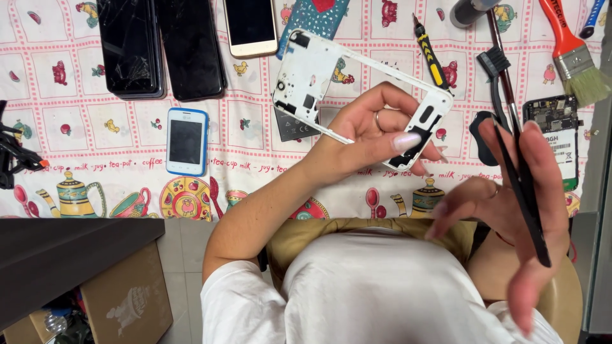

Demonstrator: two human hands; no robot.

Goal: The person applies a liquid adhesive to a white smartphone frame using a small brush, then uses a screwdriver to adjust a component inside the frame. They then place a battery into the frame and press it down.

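Nearest the camera sits the person's own torso in a white shirt (376,286). Just beyond it, at about four o'clock in the view, the right hand (510,210) is raised with its fingers loosely spread, and a thin black tool (523,191) lies pinched between thumb and fingers, running upward toward one o'clock. Whether this is one blade or a pair of tweezers, I cannot tell.

At the centre, the left hand (376,130) grips a white phone frame (319,70), thumb pressed over its lower right end and fingers curled behind it. The frame is hollow and tilts from ten o'clock down to four o'clock, held above the desk (255,159), which is covered by a patterned cloth with teapots and cups.

On the cloth, at nine o'clock from the left hand, lies a small white and blue phone (187,141). Partly under the frame rests a dark battery (293,124). At three o'clock, near the right hand, lies an opened phone (554,127) showing its board.

Farther off, at eleven o'clock, two black phones (159,48) lie side by side, one with cracked glass, and a gold phone (250,25) beside them. At one o'clock lie a yellow and black screwdriver (428,54) and a paintbrush (574,54) with an orange handle.
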